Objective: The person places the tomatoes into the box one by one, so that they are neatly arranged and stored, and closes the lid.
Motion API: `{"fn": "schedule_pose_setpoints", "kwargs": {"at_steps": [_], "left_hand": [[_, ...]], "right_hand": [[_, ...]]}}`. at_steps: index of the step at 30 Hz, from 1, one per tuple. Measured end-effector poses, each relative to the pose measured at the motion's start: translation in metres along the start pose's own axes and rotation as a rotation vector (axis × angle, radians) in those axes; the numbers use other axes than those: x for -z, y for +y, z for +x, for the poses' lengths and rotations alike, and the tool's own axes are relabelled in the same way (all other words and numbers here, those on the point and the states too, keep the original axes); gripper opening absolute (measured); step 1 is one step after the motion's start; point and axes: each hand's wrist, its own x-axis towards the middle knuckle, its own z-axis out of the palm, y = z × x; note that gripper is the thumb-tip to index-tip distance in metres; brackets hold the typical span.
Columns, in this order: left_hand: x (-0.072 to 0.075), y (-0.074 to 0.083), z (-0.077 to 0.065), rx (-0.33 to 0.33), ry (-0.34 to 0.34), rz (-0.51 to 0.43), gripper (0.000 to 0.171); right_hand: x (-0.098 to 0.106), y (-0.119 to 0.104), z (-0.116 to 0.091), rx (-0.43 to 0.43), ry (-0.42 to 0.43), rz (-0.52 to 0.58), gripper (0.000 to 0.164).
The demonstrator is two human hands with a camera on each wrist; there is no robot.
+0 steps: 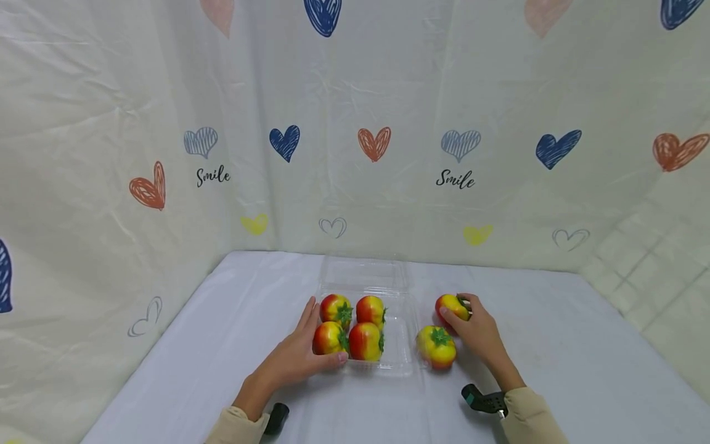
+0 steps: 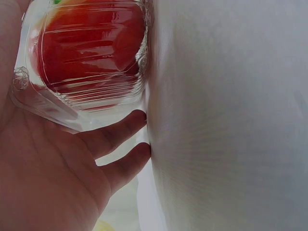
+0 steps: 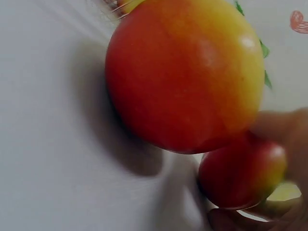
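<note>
And here at lower centre, the left hand (image 1: 299,354) spreads fingers along the clear container (image 1: 398,348), thumb at its near edge. Four fruits (image 1: 365,341) crowd its left; bare space faces right. Just beside sits a loose fruit (image 1: 436,347), roundish, closer to the right hand (image 1: 481,330), which grips another fruit (image 1: 450,304) farther up-frame, right of the container!

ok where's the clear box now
In the head view, the clear box is low centre, between the left hand and the nearer loose fruit on its right.
</note>
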Motion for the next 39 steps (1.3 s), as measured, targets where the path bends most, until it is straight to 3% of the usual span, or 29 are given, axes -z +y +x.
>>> {"fn": "schedule_pose_setpoints", "kwargs": {"at_steps": [8,15,28,39], "left_hand": [[0.000,0.000,0.000,0.001,0.002,0.004,0.128],[-0.001,-0.002,0.001,-0.004,0.005,0.000,0.128],[-0.001,-0.002,0.001,-0.002,0.003,-0.006,0.129],[-0.001,-0.004,0.002,-0.001,0.004,-0.002,0.129]], "right_hand": [[0.013,0.003,0.001,-0.023,-0.067,0.042,0.082],[0.026,0.003,-0.001,0.009,-0.117,0.119,0.079],[0.026,-0.019,-0.003,0.004,-0.031,0.238,0.082],[0.008,-0.053,-0.013,0.115,-0.025,0.336,0.073]]}}
